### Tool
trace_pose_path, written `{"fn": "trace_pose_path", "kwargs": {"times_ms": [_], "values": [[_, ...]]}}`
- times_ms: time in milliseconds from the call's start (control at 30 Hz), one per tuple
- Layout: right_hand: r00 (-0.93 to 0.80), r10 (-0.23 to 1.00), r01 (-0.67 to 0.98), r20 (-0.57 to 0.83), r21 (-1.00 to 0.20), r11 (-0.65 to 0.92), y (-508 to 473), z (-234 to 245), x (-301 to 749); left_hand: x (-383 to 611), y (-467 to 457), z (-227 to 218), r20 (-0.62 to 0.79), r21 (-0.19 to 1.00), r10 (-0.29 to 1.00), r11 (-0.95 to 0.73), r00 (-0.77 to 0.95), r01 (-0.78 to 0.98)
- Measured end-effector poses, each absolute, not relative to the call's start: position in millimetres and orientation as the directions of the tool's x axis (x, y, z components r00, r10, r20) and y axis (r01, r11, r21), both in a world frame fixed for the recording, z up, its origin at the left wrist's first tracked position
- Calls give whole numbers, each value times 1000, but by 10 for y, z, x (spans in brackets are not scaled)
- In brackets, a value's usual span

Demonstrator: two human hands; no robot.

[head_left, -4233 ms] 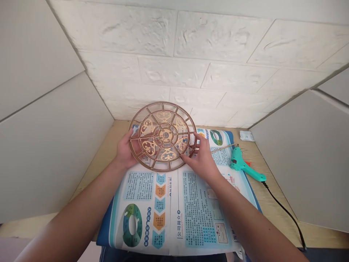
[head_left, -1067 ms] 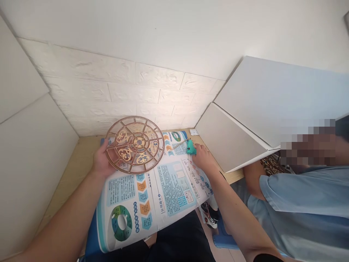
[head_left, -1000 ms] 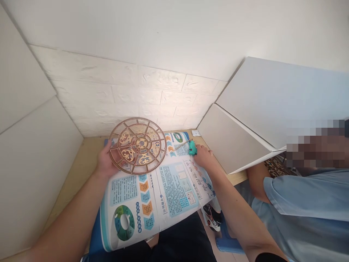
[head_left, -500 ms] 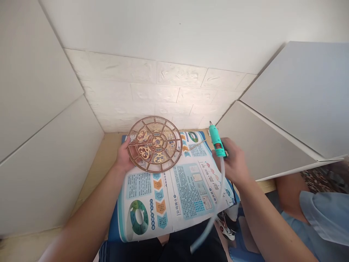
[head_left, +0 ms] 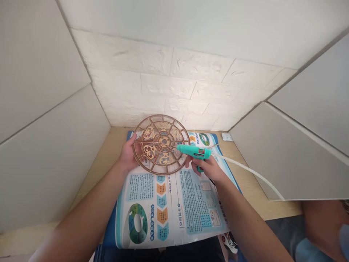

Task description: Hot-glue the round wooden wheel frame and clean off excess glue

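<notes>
My left hand [head_left: 128,154] grips the left rim of a round wooden fretwork disc [head_left: 160,143], holding it tilted above a printed poster [head_left: 169,203]. My right hand [head_left: 208,167] is closed round the handle of a teal glue gun [head_left: 195,152]. Its nozzle points left at the disc's right side, close to the rim; I cannot tell whether it touches. A long white glue stick [head_left: 251,174] trails from the gun's back end toward the right.
The poster lies on a wooden desk [head_left: 253,189] boxed in by white panels left and right and a white brick-pattern wall behind. A small white packet [head_left: 227,137] lies at the back right. Another person's arm [head_left: 321,225] shows at the lower right.
My right hand left the disc, picked the glue gun up from the desk's right side and swung it left, nozzle now at the disc. My left hand kept its hold on the disc.
</notes>
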State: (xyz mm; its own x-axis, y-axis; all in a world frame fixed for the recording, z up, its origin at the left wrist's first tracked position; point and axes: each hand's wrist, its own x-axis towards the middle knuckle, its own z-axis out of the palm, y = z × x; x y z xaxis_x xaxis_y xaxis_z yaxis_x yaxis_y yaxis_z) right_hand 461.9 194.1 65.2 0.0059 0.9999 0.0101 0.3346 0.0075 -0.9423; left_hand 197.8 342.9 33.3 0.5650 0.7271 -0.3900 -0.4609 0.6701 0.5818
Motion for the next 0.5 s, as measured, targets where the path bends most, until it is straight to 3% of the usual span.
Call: {"fn": "trace_pose_path", "kwargs": {"times_ms": [133, 300, 500], "values": [[-46, 994, 438, -100, -896, -70, 1907, 602, 4788, 1981, 3488, 239, -386, 579, 715, 679, 582, -450], [-116, 990, 654, -78, -757, 17, 1949, 615, 4906, 2022, 3494, 274, -404, 590, 711, 683, 576, -430], [-185, 982, 680, -45, -727, 95, 2021, 584, 4868, 2039, 3514, 287, -427, 593, 687, 704, 588, -391]]}}
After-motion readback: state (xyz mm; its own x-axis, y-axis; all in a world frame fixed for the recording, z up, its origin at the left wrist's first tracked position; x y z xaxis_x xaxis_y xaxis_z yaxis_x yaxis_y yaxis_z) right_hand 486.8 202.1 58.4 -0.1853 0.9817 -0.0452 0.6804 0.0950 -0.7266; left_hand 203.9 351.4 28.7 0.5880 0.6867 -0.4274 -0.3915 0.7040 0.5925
